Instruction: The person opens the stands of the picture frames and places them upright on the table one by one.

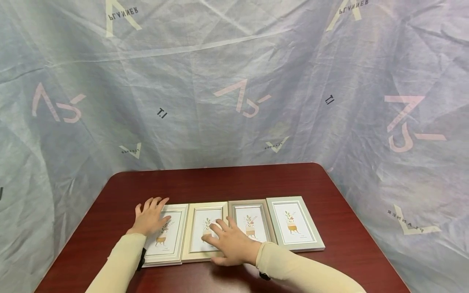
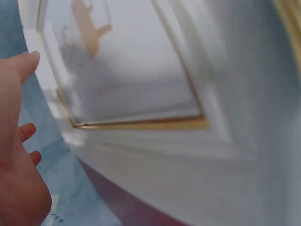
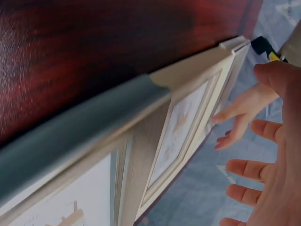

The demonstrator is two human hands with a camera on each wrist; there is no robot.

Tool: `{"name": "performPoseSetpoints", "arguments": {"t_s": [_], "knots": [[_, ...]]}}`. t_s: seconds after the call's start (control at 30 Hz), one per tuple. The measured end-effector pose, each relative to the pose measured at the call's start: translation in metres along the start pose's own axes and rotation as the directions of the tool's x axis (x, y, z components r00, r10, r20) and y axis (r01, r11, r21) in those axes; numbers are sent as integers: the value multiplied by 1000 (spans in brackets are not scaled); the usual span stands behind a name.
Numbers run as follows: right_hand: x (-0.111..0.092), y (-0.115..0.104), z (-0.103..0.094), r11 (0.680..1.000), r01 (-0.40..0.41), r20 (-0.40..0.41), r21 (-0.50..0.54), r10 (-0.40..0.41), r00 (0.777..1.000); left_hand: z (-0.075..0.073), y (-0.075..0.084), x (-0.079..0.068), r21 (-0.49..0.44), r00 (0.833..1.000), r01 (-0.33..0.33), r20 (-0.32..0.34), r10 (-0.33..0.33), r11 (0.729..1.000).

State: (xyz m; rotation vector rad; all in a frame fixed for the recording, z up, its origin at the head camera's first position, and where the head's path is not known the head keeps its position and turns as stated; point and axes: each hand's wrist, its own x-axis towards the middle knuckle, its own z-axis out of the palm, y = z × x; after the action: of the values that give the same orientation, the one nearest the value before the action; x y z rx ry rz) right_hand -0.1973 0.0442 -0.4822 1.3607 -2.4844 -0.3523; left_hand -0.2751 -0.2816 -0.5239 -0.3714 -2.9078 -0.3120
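Note:
Several picture frames lie side by side in a row on the table, each showing a plant print. My left hand (image 1: 149,217), fingers spread, hovers over the upper left of the leftmost white picture frame (image 1: 172,238). In the left wrist view the thumb overlaps that frame's edge. My right hand (image 1: 234,243) has its fingers apart above the cream picture frame (image 1: 198,228) and the beige picture frame (image 1: 239,209), hiding their lower parts. Rightmost is a pale green picture frame (image 1: 294,221), turned slightly from the others. Neither hand grips anything.
The dark red wooden table (image 1: 220,183) has rounded far corners. A grey printed cloth (image 1: 205,122) hangs behind it and along both sides. Dark bands (image 3: 263,46) show at the wrists below the cream sleeves (image 1: 121,260).

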Motion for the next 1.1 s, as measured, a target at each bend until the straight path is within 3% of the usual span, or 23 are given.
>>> {"name": "performPoseSetpoints", "arguments": {"t_s": [0.3, 0.43, 0.67, 0.97, 1.1], "knots": [[-2, -12, 1, 998, 59, -12, -27, -59, 998, 0, -1, -2, -7, 993, 41, 114, -40, 999], [-3, -15, 2, 996, 80, -5, -29, -80, 997, 0, 1, 1, -5, 994, 29, 102, -28, 1000], [-5, -18, 1, 995, 96, -23, -36, -97, 995, 12, -6, 3, 92, 999, 2, 40, -6, 996], [-8, -7, -1, 999, 40, 5, 1, -40, 999, 7, -4, 2, 109, 997, 69, 12, -71, 992], [-10, -3, -1, 1000, 12, 19, 17, -12, 1000, 5, -2, 1, 121, 998, 59, 9, -61, 991]]}}
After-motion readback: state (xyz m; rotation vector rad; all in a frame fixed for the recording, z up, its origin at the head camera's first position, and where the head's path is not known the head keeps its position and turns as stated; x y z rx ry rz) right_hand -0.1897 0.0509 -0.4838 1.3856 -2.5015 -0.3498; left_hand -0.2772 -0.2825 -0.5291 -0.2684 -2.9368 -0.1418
